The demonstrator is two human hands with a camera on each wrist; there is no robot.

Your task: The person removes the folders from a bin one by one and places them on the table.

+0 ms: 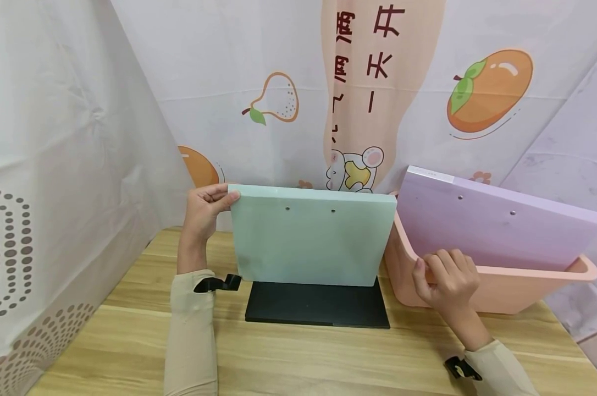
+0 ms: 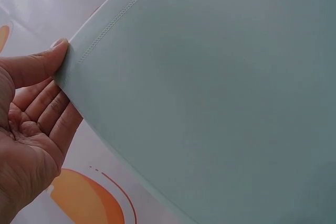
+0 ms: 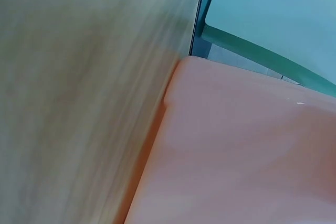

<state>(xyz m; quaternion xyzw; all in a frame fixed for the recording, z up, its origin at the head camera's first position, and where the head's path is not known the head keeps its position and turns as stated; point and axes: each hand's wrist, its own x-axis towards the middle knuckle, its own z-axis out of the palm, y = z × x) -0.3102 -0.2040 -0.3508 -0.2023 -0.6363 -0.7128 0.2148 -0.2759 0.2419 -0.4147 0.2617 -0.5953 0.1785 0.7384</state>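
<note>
My left hand pinches the upper left corner of a mint-green file folder. In the left wrist view, the thumb lies on the folder's near face and the other fingers are behind its edge. The folder stands upright, spine up, with two rivets below the spine. Its lower edge is over a flat black rectangular thing; contact cannot be told. My right hand grips the front left rim of a pink bin. The right wrist view shows the bin's wall, but no hand.
A purple file folder stands tilted inside the bin, sticking up above its rim. Behind the wooden table hangs a printed curtain with fruit drawings. A white dotted cloth hangs at the left.
</note>
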